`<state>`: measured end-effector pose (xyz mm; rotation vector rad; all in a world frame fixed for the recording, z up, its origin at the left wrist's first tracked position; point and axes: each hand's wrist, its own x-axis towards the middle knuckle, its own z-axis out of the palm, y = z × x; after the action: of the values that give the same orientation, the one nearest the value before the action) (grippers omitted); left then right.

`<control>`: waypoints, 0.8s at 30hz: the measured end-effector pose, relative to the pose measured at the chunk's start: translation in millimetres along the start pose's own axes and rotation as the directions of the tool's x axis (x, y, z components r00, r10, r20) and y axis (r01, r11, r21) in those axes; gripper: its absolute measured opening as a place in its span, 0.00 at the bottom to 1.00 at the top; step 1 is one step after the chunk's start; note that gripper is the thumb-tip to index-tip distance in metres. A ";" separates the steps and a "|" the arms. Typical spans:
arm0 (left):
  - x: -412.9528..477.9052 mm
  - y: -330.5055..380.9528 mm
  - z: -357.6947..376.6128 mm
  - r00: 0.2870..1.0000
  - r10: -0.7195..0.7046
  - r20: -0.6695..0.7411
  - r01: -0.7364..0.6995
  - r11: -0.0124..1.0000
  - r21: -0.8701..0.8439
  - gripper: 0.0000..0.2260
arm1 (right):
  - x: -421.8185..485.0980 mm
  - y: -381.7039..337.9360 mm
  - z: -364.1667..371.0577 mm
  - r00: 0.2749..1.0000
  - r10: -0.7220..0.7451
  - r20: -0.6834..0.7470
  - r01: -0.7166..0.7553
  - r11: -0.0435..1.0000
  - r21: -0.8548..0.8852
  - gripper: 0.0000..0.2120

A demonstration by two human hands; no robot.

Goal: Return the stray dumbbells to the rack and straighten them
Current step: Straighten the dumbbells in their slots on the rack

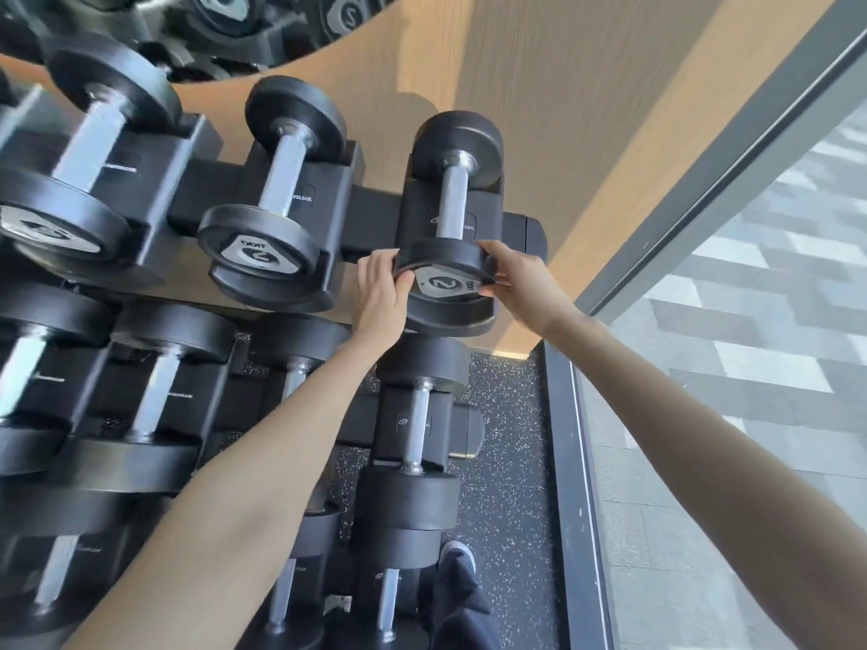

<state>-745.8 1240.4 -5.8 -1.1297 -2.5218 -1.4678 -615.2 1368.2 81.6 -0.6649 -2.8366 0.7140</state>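
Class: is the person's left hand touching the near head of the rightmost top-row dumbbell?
Touching. Head view: left hand fingers wrap the dumbbell head's left edge.

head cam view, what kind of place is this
Most likely a gym's free-weights corner: a tiered dumbbell rack loaded with black dumbbells, speckled rubber flooring, and a wall mirror. Both hands hold the end dumbbell.

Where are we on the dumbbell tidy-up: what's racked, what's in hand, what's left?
Done: every cradle in view on the rack holds a dumbbell, and none lies on the floor. In hand: left hand and right hand grip the near head of the end dumbbell in the top row. Left: squaring it in its cradle.
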 end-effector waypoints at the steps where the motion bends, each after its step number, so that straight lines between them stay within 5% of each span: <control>1: -0.6 -1.7 -5.7 0.998 0.042 0.043 -0.043 0.999 0.032 0.23 | 0.7 -2.9 -3.4 1.000 0.002 0.019 -0.001 0.999 -0.045 0.25; 8: 15.9 20.3 -35.1 0.957 0.266 0.114 -0.268 0.964 -0.005 0.18 | 19.8 -47.2 -16.7 0.985 -0.152 0.087 0.174 0.779 -0.602 0.17; 11: 22.3 26.7 -22.1 0.946 0.304 0.108 -0.308 0.951 0.020 0.14 | 10.8 -24.4 -9.2 0.993 -0.109 0.033 0.112 0.870 -0.481 0.20; 14: 17.3 27.5 -2.5 0.953 0.298 0.048 -0.298 0.955 -0.004 0.16 | -0.2 5.7 3.1 0.996 -0.033 -0.089 0.031 0.999 -0.024 0.20; 17: 9.9 19.3 7.6 0.986 0.159 -0.057 -0.168 0.960 -0.224 0.18 | 2.3 15.3 12.0 0.997 0.077 -0.018 -0.068 0.946 0.318 0.17; 20: -2.0 6.8 15.0 0.994 -0.059 -0.088 0.020 0.921 -0.389 0.16 | 5.9 15.3 20.1 1.000 0.020 -0.025 -0.013 0.973 0.229 0.19; 24: -2.7 -3.8 20.1 0.981 -0.184 -0.055 0.152 0.918 -0.366 0.21 | 8.1 6.3 16.5 0.980 -0.165 -0.110 0.139 0.968 -0.207 0.23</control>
<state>-739.4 1253.0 -20.9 -0.8671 -2.4037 -2.0419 -623.9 1370.0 64.3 -0.4910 -2.8245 0.3538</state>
